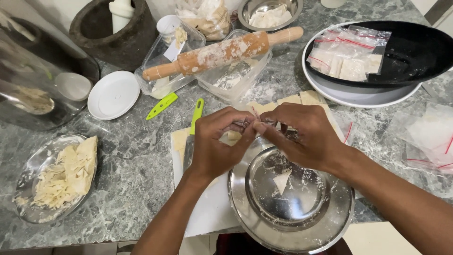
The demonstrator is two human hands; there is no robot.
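Head view shows your left hand [214, 141] and right hand [302, 134] meeting just above the round steel bowl [290, 231], fingers pinched shut on a small clear plastic bag [245, 123].

Open marble counter [137, 170] lies left of the hands, between the steel plate of dough scraps [52, 177] and the white board [207, 212]; far passage is blocked by the rolling pin [222, 51] across two clear containers [236, 78]; right side is obstructed by the black pan [415, 52]; the steel bowl [290, 198] occupies the near edge.
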